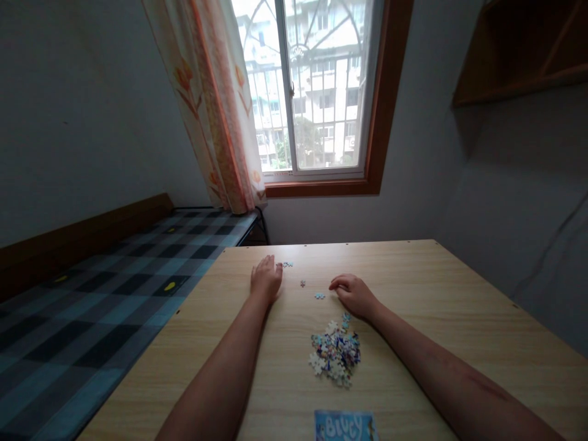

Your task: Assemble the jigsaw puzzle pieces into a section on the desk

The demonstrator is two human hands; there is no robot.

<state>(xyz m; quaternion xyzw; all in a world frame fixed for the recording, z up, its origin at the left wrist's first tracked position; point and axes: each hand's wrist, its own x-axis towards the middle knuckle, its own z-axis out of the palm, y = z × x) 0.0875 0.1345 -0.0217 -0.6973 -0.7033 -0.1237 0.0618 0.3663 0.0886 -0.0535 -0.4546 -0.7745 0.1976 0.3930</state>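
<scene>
My left hand (266, 280) lies on the far part of the table, palm down, its fingers stretched out. Right beside its thumb is a short row of joined jigsaw pieces (288, 264). My right hand (354, 294) is over the table further right, with its fingers curled together; whatever they may hold is hidden. To its left lie a small light-blue piece group (320, 296) and a single jigsaw piece (302, 283). A heap of loose jigsaw pieces (335, 355), some face up and some showing pale backs, sits nearer me, below the right hand.
A blue box or card with white lettering (345, 425) lies at the near edge of view on the wooden table (220, 367). A bed with a checked cover (138, 300) stands along the left. Beyond the table are a curtain (215, 110) and a barred window (321, 92).
</scene>
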